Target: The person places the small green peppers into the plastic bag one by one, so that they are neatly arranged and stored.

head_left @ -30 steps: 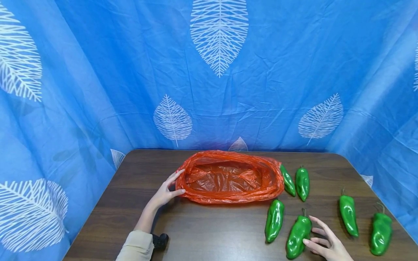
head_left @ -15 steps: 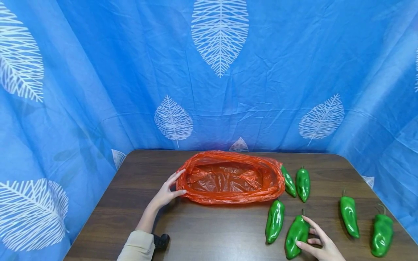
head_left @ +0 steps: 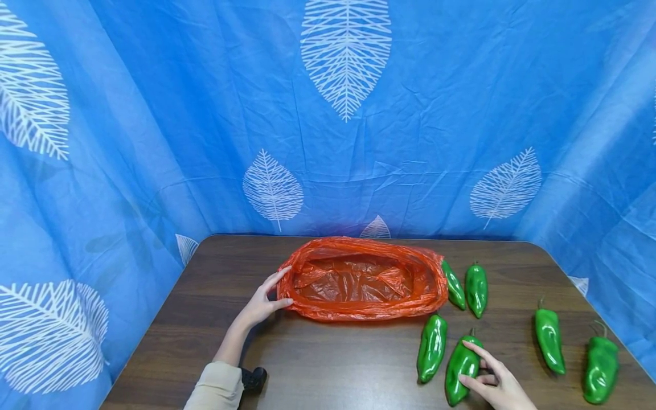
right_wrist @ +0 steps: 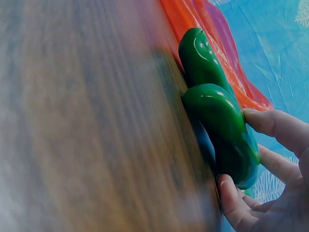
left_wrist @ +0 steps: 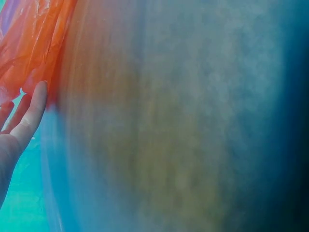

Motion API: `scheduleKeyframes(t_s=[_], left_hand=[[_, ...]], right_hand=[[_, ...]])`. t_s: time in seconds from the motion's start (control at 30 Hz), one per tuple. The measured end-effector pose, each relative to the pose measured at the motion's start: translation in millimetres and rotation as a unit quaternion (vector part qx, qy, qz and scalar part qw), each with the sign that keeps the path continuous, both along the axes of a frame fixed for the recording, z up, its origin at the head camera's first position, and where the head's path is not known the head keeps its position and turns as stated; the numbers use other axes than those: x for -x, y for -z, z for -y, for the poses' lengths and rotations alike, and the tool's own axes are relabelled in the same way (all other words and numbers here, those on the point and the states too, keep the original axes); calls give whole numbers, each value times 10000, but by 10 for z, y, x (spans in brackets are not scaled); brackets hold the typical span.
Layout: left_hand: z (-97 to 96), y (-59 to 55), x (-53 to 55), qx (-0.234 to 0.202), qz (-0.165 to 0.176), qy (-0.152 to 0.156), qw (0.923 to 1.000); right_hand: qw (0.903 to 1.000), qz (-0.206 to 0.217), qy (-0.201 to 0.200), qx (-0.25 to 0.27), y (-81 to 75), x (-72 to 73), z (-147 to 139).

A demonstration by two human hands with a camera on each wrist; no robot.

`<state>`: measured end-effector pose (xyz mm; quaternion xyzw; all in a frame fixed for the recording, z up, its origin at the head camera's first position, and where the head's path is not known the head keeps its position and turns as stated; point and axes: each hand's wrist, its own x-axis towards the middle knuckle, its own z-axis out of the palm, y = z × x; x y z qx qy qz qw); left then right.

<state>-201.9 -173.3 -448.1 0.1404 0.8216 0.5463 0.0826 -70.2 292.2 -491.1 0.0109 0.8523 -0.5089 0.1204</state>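
An orange-red plastic bag [head_left: 359,313] lies with its mouth spread wide near the back of the table. My left hand [head_left: 261,304] rests at its left end, thumb and straight fingers spread against the crumpled edge; the left wrist view shows fingertips [left_wrist: 39,89] against the plastic. At the front right, my right hand [head_left: 492,378] grips a shiny green pepper [head_left: 458,370] from its right side, index finger over the top and thumb on the near flank. In the right wrist view, thumb and fingers surround one end of this green pepper [right_wrist: 217,111].
Another green pepper [head_left: 432,347] lies just left of the gripped one. Two more, one green pepper [head_left: 453,287] partly behind the bag, lie at its right end. Two further peppers, including a green pepper [head_left: 601,370], lie far right. A blue leaf-print curtain [head_left: 410,114] surrounds the dark wooden table [head_left: 328,364].
My right hand has moved left onto the pepper and closed its fingers around it; that pepper has shifted slightly left. The left hand and the bag stay where they were.
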Motion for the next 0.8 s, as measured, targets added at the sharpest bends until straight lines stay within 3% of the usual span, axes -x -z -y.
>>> scheduleKeyframes(t_s=[0.13,0.3,0.47,0.6,0.8], left_hand=[[0,-7,5,-1,-58,56,10000],[-2,-21,7,31,-51,34,10000],[-9,-34,5,89,30,-17,10000],[-14,-39,11,117,67,-31,9999],[-28,-66,14,167,132,-23,9998]], right_hand=[[9980,-571,63,-270,9,-4,57],[9933,-217,631,-943,-53,16,163],[9882,216,814,-1277,-92,49,212],[9891,406,993,-1004,-88,66,226],[9895,655,1278,-157,-92,46,229]])
